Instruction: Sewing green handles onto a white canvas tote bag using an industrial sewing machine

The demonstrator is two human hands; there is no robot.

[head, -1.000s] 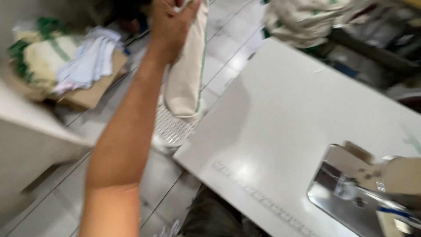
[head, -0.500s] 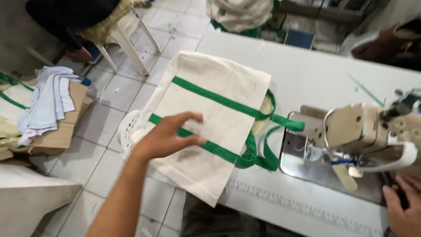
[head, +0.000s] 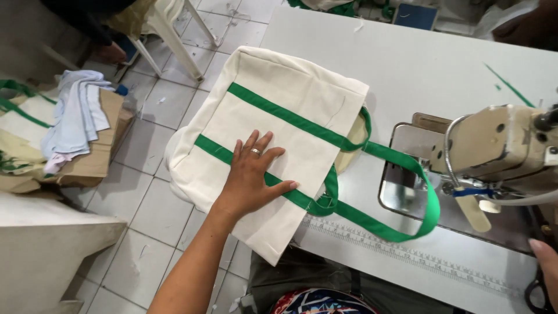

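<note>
Left grip [head: 251, 174] released, palm flat on cream canvas tote bag [head: 273, 134] with green straps, lying at white worktop [head: 407, 58] edge, long axis diagonal, mouth toward sewing machine [head: 500, 151]. Right grip [head: 546, 267] at frame edge, state unclear. Cardboard box [head: 96, 145] of folded cloth on floor.

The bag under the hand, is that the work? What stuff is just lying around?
In use: left hand flat on cream tote bag, its green straps, sewing machine, right hand at the table edge.
Lying about: cloth pile, cardboard box, white chair.
</note>
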